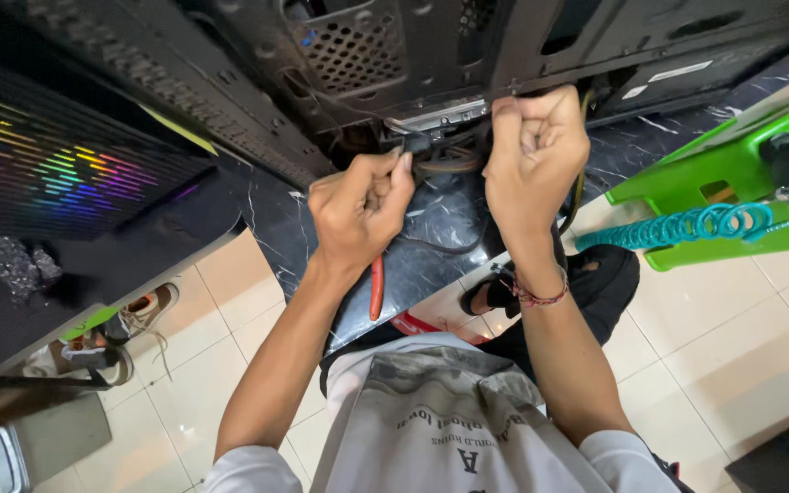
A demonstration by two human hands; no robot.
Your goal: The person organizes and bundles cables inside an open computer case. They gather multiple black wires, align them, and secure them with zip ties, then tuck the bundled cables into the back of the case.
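Pinching a small black connector (415, 143) with the left hand (358, 210) at the open computer case (358, 55), far centre, while the right hand (533, 151), closed in a fist, steadies the case edge.

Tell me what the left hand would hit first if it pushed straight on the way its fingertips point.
Probably the small black connector that the left hand already pinches, then the bundle of dark cables at the perforated black metal computer case. Depth is unclear.
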